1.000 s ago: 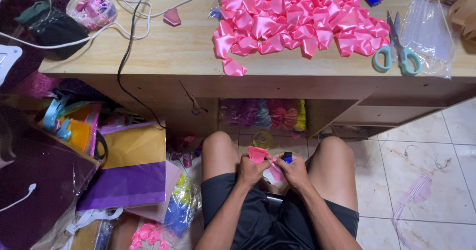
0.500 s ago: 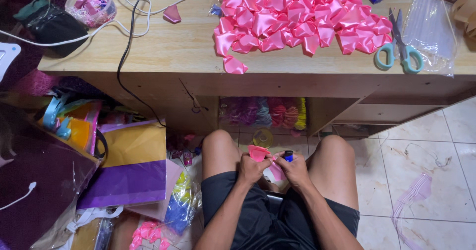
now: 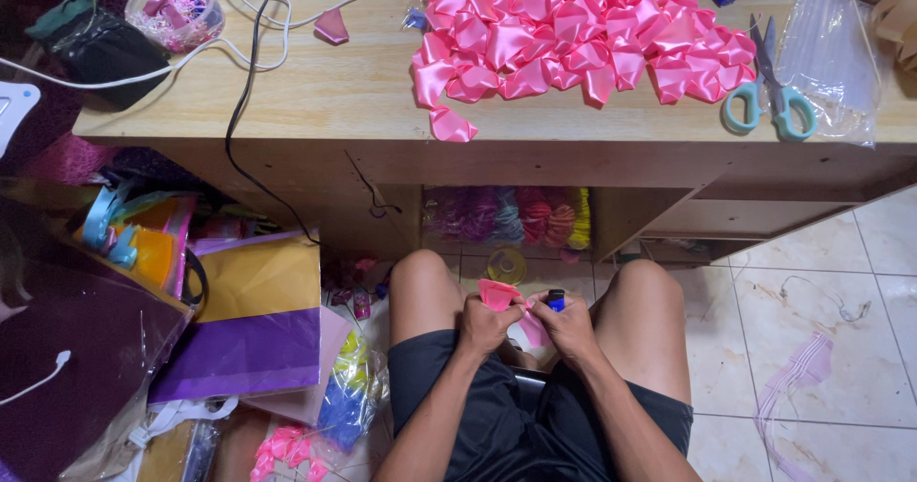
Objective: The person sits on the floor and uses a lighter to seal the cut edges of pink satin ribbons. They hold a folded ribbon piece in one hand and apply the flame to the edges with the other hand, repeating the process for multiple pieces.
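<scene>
Two hands at work low between the knees, below the table (image 3: 287, 100) edge. Left hand (image 3: 487, 327) is pinched on a folded pink ribbon piece (image 3: 499, 294); right hand (image 3: 564, 327) is closed around a small blue lighter (image 3: 556, 299), its top showing just beside the ribbon. Hands nearly touching, ribbon between them.

Progress, judged from the layout: a big pile of folded pink ribbon petals (image 3: 583, 33) already sits on the table, one stray petal (image 3: 451, 125) at the near edge. So many pieces look done; the one in hand is in process. How many remain can't be told, since no stock of uncut ribbon is clearly visible.

Containers:
- Clear round tub (image 3: 175, 9) at the table's left end: pink bits inside, contents too small to identify.
- Clear plastic bag (image 3: 831, 57) on the right: pale sticks, likely glue sticks, not certain.
- Shelf (image 3: 506, 216) under the table: row of coloured spools or skeins.
- Floor on the left: purple and yellow paper bags (image 3: 248, 329), contents mostly hidden.

Teal-handled scissors (image 3: 772, 95) lie half on the plastic bag, well apart from the hands.
</scene>
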